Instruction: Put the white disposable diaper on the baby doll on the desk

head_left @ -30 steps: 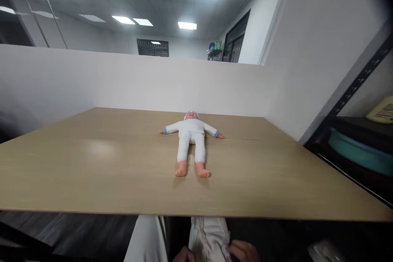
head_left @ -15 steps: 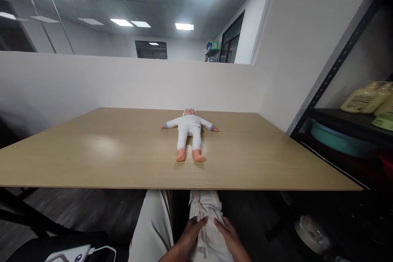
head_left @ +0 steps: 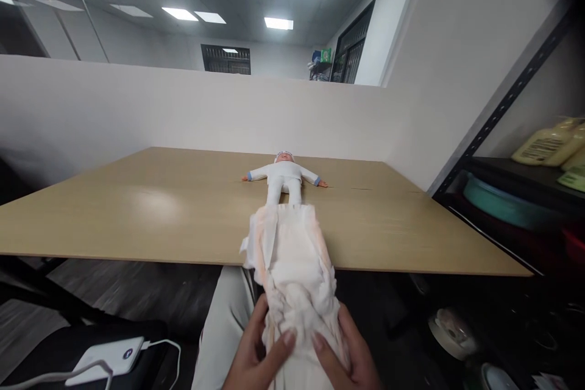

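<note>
A baby doll (head_left: 284,175) in a white suit lies on its back on the wooden table (head_left: 183,213), arms spread, head toward the far partition. A white diaper (head_left: 290,256) is held up in front of me, its top edge hiding the doll's legs and feet. My left hand (head_left: 253,353) grips the diaper's lower left part, fingers curled on the crumpled fabric. My right hand (head_left: 345,356) grips its lower right part in the same way. Both hands sit below the table's near edge, above my lap in light trousers (head_left: 219,329).
A white partition (head_left: 137,109) backs the table. A black metal shelf (head_left: 516,189) stands at the right with a teal basin (head_left: 503,207) and yellow bottles (head_left: 543,143). A white power bank (head_left: 109,356) with a cable lies on a dark seat at lower left.
Both hands lifted the white diaper from my lap up in front of the table edge; it now covers the doll's legs. The camera tilted down slightly.
</note>
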